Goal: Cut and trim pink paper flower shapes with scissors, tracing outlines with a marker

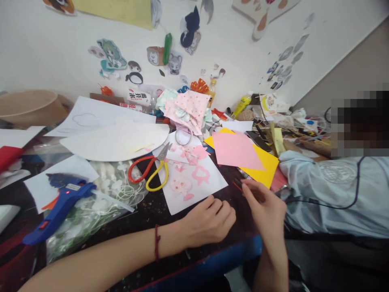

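Note:
My left hand (209,222), with a dark red cord on its wrist, rests on the dark table with its fingers curled; nothing shows in it. To its right, my right hand (264,202) is raised at the table's front, thumb and fingers pinched near a thin red item (238,186) that is too small to make out. Beyond my left hand lies a white sheet (170,202) with pink cut-out shapes (180,184) on it. Scissors (150,170) with one red and one yellow handle lie at its left edge. Pink paper (237,150) overlaps yellow paper (267,162) beyond my right hand.
A blue glue gun (65,207) lies on paper and a plastic bag (91,223) at the left. White sheets (115,142), a tape ring (183,135) and crumpled dotted paper (193,109) lie farther back. Another person's sleeve (334,182) is at the right.

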`<act>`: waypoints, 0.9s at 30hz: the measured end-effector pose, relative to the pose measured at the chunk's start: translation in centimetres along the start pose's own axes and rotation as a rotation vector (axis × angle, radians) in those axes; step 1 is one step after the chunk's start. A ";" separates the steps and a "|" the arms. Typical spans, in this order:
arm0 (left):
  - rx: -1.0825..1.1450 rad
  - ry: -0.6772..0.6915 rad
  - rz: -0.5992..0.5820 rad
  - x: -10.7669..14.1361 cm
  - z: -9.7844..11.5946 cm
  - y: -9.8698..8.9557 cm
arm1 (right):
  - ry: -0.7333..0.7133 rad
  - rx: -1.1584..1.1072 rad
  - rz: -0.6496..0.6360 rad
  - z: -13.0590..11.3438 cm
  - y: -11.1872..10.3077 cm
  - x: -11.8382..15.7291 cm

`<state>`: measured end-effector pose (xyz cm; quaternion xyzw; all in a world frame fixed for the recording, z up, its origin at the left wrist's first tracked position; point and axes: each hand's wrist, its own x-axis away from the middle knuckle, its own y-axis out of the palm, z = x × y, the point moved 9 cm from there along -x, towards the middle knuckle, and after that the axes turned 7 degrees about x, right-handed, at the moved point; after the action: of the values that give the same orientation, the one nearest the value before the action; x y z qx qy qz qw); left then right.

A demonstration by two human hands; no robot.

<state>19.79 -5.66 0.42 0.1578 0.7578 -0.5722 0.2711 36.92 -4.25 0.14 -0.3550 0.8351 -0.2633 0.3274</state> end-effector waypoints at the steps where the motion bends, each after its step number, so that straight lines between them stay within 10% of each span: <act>1: -0.021 -0.025 -0.003 0.0 -0.2 -0.1 | 0.061 -0.084 -0.021 0.5 -0.7 1.0; 8: -0.139 -0.091 -0.010 0.1 -0.3 -0.6 | 0.170 -0.334 -0.025 2.0 -4.0 5.5; 15: -0.303 0.041 0.099 -0.2 -0.2 -3.6 | 0.027 -0.561 -0.221 1.0 -0.5 5.0; 21: -0.303 0.106 0.108 0.1 -0.7 -4.6 | -0.631 -0.251 -0.381 -6.7 2.9 3.7; 27: -0.353 0.022 0.110 0.7 -2.0 -4.1 | -0.969 -0.074 -0.124 -8.1 4.1 0.2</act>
<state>16.53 -4.99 3.60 0.1555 0.8397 -0.4126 0.3171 29.12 -0.25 2.60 -0.4972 0.5727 -0.0569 0.6493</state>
